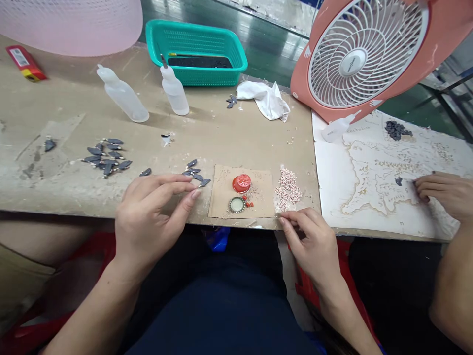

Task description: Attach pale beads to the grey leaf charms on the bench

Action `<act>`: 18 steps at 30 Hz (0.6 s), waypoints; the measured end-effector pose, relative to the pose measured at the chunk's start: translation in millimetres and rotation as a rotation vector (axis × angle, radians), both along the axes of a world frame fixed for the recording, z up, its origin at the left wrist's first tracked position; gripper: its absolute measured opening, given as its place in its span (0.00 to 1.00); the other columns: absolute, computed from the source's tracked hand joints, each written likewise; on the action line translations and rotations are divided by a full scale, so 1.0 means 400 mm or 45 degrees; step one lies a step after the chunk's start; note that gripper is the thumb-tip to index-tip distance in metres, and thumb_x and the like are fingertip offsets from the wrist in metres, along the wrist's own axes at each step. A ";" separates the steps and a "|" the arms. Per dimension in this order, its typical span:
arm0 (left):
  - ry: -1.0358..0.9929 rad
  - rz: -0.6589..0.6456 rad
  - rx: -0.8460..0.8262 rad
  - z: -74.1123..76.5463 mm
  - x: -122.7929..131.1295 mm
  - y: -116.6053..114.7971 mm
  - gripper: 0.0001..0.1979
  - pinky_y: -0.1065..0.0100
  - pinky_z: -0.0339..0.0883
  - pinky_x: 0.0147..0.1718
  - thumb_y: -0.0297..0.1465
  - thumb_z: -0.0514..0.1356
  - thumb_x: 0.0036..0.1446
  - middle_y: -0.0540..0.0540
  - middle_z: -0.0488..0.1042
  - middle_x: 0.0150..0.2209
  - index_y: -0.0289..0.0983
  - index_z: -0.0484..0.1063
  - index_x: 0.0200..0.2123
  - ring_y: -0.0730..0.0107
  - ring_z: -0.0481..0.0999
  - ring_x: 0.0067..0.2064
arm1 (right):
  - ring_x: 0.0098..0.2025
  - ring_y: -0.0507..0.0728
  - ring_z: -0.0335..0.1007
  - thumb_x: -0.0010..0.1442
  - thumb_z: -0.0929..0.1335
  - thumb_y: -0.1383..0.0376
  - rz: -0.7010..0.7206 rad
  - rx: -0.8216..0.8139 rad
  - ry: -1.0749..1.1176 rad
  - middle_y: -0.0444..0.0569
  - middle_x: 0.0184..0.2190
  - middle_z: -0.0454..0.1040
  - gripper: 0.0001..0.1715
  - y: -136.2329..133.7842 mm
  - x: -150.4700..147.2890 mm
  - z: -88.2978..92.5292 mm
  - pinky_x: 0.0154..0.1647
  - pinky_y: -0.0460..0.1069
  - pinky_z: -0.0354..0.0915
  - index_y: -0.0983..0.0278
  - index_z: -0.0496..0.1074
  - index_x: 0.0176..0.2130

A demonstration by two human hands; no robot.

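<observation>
My left hand (150, 214) hovers at the table's near edge, fingers stretched forward and pinched on a small dark leaf-shaped piece (204, 183). More such pieces (192, 170) lie just beyond its fingertips. My right hand (310, 241) rests at the table edge, fingers curled into a pinch beside a heap of tiny pale beads (288, 187); what it holds is too small to make out. Between my hands lies a brown card (223, 197) with a red cap (241, 183) and a small round metal ring (236, 204).
A pile of dark leaf pieces (106, 158) lies at the left. Two squeeze bottles (123, 96) (174, 91), a teal basket (195, 52), a white cloth (268, 98) and a pink fan (364, 52) stand farther back. Another person's hand (445, 192) works on a white board (369, 197) at right.
</observation>
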State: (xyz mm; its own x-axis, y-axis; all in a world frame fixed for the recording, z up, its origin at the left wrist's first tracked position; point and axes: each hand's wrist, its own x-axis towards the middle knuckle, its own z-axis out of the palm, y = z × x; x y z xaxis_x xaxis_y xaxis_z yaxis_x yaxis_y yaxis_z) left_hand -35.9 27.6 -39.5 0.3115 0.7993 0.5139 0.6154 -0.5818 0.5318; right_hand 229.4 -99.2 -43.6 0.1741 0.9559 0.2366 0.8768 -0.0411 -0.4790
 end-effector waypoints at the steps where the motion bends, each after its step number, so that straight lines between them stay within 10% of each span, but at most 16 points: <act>1: 0.003 -0.012 -0.003 0.000 0.002 -0.002 0.06 0.52 0.67 0.52 0.27 0.66 0.57 0.45 0.80 0.44 0.41 0.77 0.39 0.55 0.78 0.47 | 0.36 0.55 0.70 0.66 0.67 0.64 0.015 -0.018 -0.014 0.48 0.33 0.74 0.08 0.001 -0.003 -0.003 0.39 0.51 0.68 0.61 0.77 0.42; 9: -0.238 -0.183 -0.176 0.030 0.054 -0.059 0.08 0.59 0.68 0.49 0.24 0.66 0.56 0.48 0.80 0.40 0.43 0.77 0.37 0.61 0.78 0.44 | 0.34 0.54 0.67 0.66 0.66 0.65 -0.038 -0.032 0.138 0.47 0.32 0.72 0.07 0.009 -0.027 0.000 0.36 0.50 0.64 0.62 0.74 0.37; 14: -0.578 -0.538 -1.028 0.073 0.116 -0.117 0.03 0.70 0.70 0.33 0.29 0.64 0.61 0.47 0.79 0.35 0.39 0.79 0.36 0.68 0.77 0.36 | 0.32 0.52 0.66 0.64 0.67 0.66 -0.094 0.148 0.759 0.43 0.31 0.69 0.03 -0.005 -0.100 0.056 0.32 0.47 0.63 0.59 0.72 0.37; 18: -0.859 -0.632 -1.648 0.079 0.148 -0.127 0.10 0.73 0.63 0.23 0.37 0.65 0.59 0.47 0.76 0.29 0.36 0.80 0.35 0.75 0.68 0.26 | 0.30 0.51 0.63 0.62 0.69 0.70 0.014 0.264 0.714 0.42 0.29 0.67 0.07 -0.011 -0.148 0.074 0.30 0.47 0.63 0.58 0.73 0.39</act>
State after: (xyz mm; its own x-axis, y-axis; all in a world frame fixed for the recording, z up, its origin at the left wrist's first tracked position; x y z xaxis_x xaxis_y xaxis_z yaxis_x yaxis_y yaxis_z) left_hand 23.2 -23.2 -7.9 0.6745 0.6843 -0.2771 -0.0486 0.4156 0.9082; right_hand 170.0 -103.8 -14.0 0.3167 0.9020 0.2935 0.4876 0.1106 -0.8660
